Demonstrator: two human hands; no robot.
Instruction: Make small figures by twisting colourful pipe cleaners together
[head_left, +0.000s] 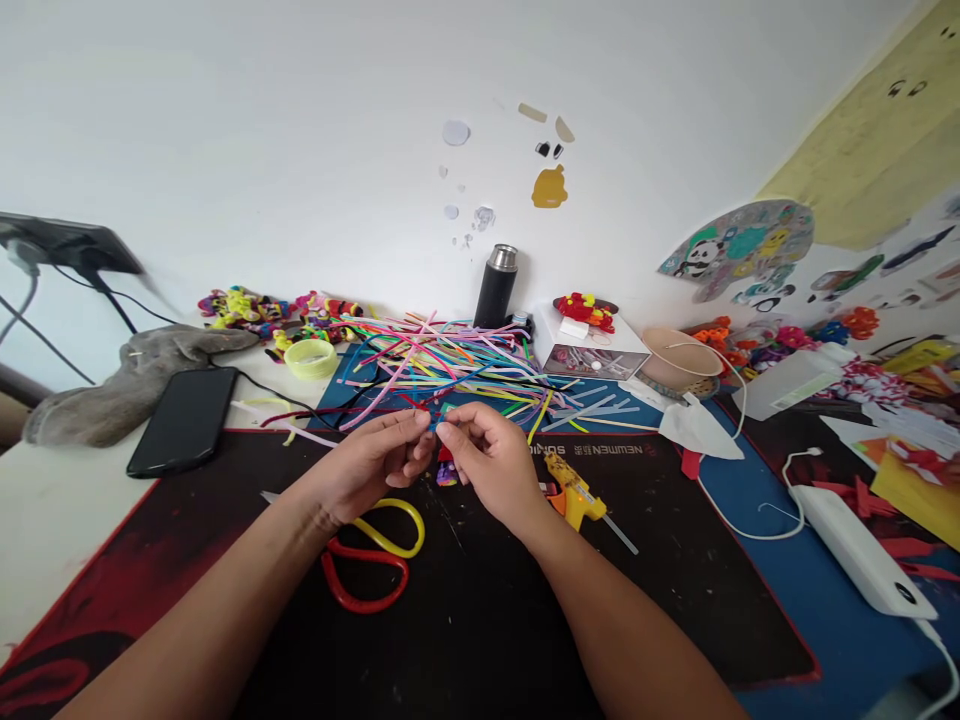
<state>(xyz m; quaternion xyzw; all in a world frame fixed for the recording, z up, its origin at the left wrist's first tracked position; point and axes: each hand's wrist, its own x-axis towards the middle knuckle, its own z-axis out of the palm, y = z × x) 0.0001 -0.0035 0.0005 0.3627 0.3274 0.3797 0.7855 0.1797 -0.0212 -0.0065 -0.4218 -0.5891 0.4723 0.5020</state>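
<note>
My left hand (364,460) and my right hand (491,465) meet over the black desk mat (465,620), fingertips pinched together. Between them shows a small piece of blue pipe cleaner (434,424), mostly covered by the fingers. A small red and purple fuzzy piece (447,472) lies just below, partly hidden by my right hand. Beside my left wrist rest scissors (365,575) with one yellow and one red handle, their blades largely under the arm. To the right of my right hand lies a yellow glue gun (574,490) with a glue stick poking out.
Behind my hands spreads a pile of coloured pipe cleaners (450,355). A black thermos (496,288) and a white box (589,345) stand near the wall. A phone (182,422) and green tape roll (310,359) are at left; a white power bank (862,550) with cables is at right.
</note>
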